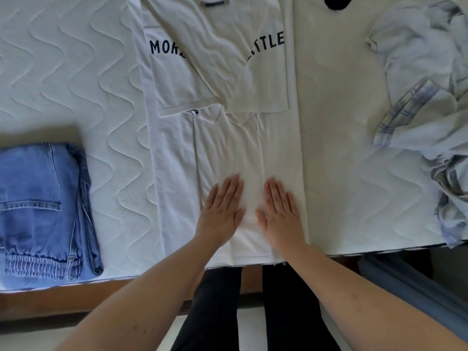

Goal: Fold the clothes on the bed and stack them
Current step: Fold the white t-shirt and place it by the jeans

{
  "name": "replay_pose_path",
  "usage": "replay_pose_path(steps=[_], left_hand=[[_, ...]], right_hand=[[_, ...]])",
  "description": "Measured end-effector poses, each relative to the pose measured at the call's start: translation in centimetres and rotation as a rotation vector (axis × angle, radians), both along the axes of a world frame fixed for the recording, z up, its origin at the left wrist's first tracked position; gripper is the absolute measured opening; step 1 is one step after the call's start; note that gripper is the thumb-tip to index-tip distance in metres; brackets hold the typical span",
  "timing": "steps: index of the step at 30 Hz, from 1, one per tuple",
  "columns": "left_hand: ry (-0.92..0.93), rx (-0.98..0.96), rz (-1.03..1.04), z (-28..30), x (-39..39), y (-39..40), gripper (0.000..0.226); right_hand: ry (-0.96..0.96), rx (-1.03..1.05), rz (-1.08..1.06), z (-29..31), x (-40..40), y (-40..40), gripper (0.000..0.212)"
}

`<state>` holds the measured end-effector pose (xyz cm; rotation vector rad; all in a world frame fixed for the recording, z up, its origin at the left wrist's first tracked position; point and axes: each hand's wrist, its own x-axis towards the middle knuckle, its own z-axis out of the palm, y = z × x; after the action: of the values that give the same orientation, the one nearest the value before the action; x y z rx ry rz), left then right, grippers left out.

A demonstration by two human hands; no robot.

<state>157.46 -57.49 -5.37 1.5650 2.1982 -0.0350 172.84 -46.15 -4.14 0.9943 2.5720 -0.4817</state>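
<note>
A white T-shirt (222,102) with dark lettering lies flat in the middle of the bed, both sides and sleeves folded inward over its back. My left hand (222,206) and my right hand (279,209) press flat on its lower part, fingers straight, side by side near the bed's front edge. Folded blue jeans (43,211) sit at the front left of the mattress (76,72). A crumpled pale plaid garment (428,102) lies in a heap at the right.
A dark item (338,2) shows at the top edge. The wooden bed frame (63,297) runs along the front. My legs in dark trousers (253,307) stand against the bed.
</note>
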Motion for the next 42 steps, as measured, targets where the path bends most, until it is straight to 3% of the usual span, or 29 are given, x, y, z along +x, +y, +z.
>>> replay_pose_path(steps=[10,16,19,21,24,27,29,33,37,42], left_hand=[[-0.073,-0.086,-0.079,1.1,3.7,-10.3,0.064],[-0.118,-0.104,-0.157,2.5,5.2,-13.2,0.058],[-0.274,-0.049,-0.201,3.8,4.3,-13.7,0.052],[-0.314,0.016,-0.057,4.9,2.9,-13.9,0.048],[-0.195,0.085,0.518,5.5,0.8,-13.8,0.047],[-0.235,-0.016,1.165,5.0,-1.0,-13.5,0.050],[-0.367,-0.080,1.383,4.5,-1.8,-13.6,0.048],[-0.474,-0.137,1.311,4.3,-2.1,-14.8,0.033],[-0.537,-0.055,1.305,5.2,-1.3,-16.0,0.022],[-0.552,0.055,1.281,6.3,0.1,-17.3,0.036]], right_hand=[[-0.135,-0.196,0.097,1.8,5.9,-5.9,0.069],[-0.035,-0.219,0.115,2.8,8.3,-7.3,0.064],[0.051,-0.211,0.095,3.9,8.2,-5.8,0.053],[0.115,-0.165,0.000,4.5,8.1,-4.1,0.048],[0.127,-0.089,-0.336,4.7,7.6,-1.5,0.051],[0.028,-0.241,-0.641,4.1,6.8,0.6,0.051],[-0.080,-0.332,-0.704,3.6,6.3,1.2,0.046],[0.048,-0.507,-0.811,3.5,6.4,0.2,0.027],[0.218,-0.475,-0.885,4.0,7.9,-1.1,0.026],[0.320,-0.423,-0.878,4.6,10.2,-1.9,0.030]])
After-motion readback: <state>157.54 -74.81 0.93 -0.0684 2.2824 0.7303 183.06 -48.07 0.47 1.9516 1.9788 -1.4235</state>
